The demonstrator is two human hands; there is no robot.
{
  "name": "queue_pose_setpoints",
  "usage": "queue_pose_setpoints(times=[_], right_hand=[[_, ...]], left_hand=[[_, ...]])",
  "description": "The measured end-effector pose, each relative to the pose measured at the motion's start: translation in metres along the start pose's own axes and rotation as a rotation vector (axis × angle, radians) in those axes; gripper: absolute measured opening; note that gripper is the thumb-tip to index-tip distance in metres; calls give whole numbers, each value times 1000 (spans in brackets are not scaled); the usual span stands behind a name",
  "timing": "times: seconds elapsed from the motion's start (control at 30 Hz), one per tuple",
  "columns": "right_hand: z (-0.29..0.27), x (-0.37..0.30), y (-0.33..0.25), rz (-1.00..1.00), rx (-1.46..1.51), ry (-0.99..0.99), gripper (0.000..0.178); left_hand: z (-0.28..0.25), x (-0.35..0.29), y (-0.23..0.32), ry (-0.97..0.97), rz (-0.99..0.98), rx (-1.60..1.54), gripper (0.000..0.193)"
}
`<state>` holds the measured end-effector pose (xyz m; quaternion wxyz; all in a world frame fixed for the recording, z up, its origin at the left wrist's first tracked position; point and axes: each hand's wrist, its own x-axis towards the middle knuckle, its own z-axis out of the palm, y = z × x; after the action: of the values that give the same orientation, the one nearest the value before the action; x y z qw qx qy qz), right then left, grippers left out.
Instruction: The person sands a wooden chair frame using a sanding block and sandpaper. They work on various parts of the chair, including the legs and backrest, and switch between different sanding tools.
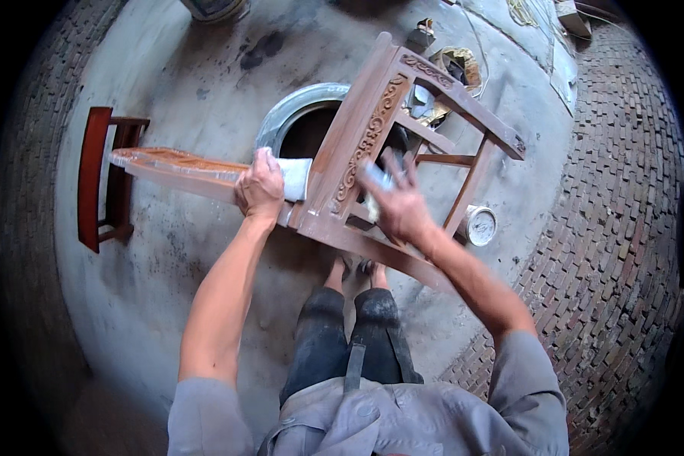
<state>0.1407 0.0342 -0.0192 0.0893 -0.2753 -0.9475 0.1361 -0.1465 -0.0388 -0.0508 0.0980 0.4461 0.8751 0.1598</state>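
A wooden chair (pixel 330 163) lies tipped over in front of me, its slatted back reaching left and its legs to the right. Scrollwork is carved along its apron (pixel 371 137). My left hand (pixel 260 186) is closed around the chair's back near the seat, with a folded white cloth (pixel 295 178) against its fingers. Beside the carving, my right hand (pixel 401 201) is smeared by motion, its fingers partly spread around a pale sheet (pixel 380 177); whether that is sandpaper or cloth I cannot tell.
Beneath the chair is a thick grey ring (pixel 281 114) with a dark opening. A red-brown stool (pixel 95 178) lies on its side at left. At right stands a whitish can (pixel 479 226). Bags and a cord (pixel 482 57) lie beyond the chair; brick paving (pixel 600 251) borders the concrete floor.
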Motion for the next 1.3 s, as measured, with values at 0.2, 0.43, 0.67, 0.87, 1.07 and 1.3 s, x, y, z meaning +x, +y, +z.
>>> queue_pose_setpoints(times=[0.2,0.43,0.67,0.87,1.07,1.3], right_hand=[[-6,9,29,-69,-29,2,67],[-23,75,112,105,-228,225,70],[-32,92,138,153,-229,244,72],[-2,35,37,-14,8,86,76],[-26,93,112,163,-124,337,74],[-27,147,138,228,-194,236,73]], left_hand=[[-3,0,2,44,61,63,20],[6,0,3,33,57,42,20],[8,2,4,53,78,44,19],[2,-2,-1,35,63,77,17],[1,0,2,46,82,61,15],[5,-3,0,77,111,56,15]])
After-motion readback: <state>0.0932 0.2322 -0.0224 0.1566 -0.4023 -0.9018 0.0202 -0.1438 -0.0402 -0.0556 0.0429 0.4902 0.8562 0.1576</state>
